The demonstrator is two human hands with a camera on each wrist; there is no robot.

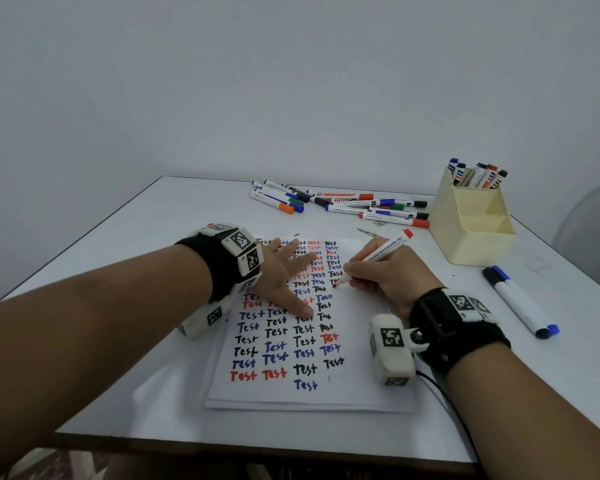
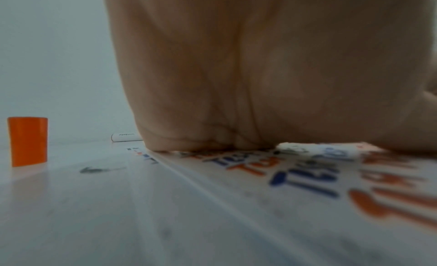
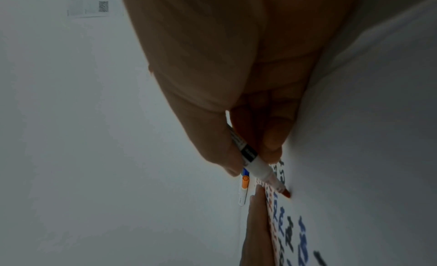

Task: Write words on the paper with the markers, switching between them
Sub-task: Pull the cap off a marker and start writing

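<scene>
— Where's the paper (image 1: 354,382) from your seat?

— I see it lying flat on the white table (image 1: 125,244), near the front edge, covered in columns of "Test" in black, blue and red. I'll place everything else from that sheet.

— And the marker in use?

— My right hand (image 1: 388,282) has its fingers and thumb curled round a red marker (image 1: 378,256), pinching it low on the barrel. The red tip touches the sheet at its right-hand column; the wrist view shows the same contact, tip (image 3: 286,194) on paper.

— The other hand?

— My left hand (image 1: 284,275) lies flat on the sheet's upper left part, fingers straight and spread, holding nothing, just pressing down.

— What's around it?

— Behind the sheet, a loose heap of capped markers (image 1: 340,204). Behind and to the right of it, a cream holder (image 1: 471,220) with more markers standing upright. To the right of the sheet, well apart, two markers (image 1: 520,301) lie side by side. Off its left edge, the left wrist view shows an orange cap (image 2: 27,141) standing upright on the table.
</scene>
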